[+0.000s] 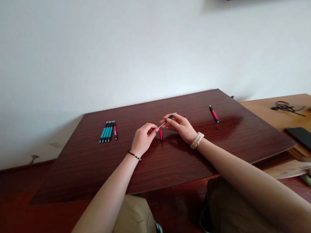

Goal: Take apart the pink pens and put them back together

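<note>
A thin pale stick is up in the air between the two hands, over the middle of the tabletop. The left hand pinches its near end with the thumb and fingertips. The right hand has its fingers bent, with a black pen part held between them, in line with the stick. I cannot tell if the two are joined.

Just under the hands, a pink tube is on the tabletop. A little red bit peeks out just past the right hand. To the left, four blue pens lie side by side, with a pink and black pen right beside them. Well off to the right lies another pink pen, a bit tilted. Farther right, a black cord lies curled on a light brown table.
</note>
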The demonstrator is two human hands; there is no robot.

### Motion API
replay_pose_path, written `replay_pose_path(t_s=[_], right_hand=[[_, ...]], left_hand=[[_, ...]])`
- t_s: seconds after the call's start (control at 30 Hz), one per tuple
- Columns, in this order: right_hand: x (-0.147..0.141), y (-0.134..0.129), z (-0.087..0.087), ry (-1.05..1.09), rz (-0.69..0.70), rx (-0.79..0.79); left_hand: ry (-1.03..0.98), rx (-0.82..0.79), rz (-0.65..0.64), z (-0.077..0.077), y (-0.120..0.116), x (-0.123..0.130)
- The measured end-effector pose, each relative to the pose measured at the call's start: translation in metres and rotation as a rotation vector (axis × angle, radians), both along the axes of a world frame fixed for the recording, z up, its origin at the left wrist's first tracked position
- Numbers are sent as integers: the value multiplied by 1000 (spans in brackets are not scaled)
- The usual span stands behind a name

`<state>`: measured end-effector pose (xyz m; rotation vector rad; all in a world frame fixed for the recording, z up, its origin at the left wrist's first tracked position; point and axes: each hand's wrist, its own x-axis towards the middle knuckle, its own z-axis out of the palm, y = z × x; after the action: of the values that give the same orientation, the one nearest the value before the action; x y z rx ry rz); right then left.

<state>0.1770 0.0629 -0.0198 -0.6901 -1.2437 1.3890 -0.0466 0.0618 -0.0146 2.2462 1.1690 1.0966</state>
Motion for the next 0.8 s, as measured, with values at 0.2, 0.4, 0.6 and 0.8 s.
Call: replay_pose_path(t_s=[0.2,0.4,0.6,0.8], right_hand=[[0,1,-1,-25,15,31],[0,4,-4,-51,26,53],[-1,6,-8,-89,-8,67],[-2,3,-7,-117,-11,105]], left_hand=[[19,-8,-17,2,-1,1],[47,-8,-31,3,-2,1],[66,-11,-50,3,-3,1],[75,-14,-54,2,-2,1]])
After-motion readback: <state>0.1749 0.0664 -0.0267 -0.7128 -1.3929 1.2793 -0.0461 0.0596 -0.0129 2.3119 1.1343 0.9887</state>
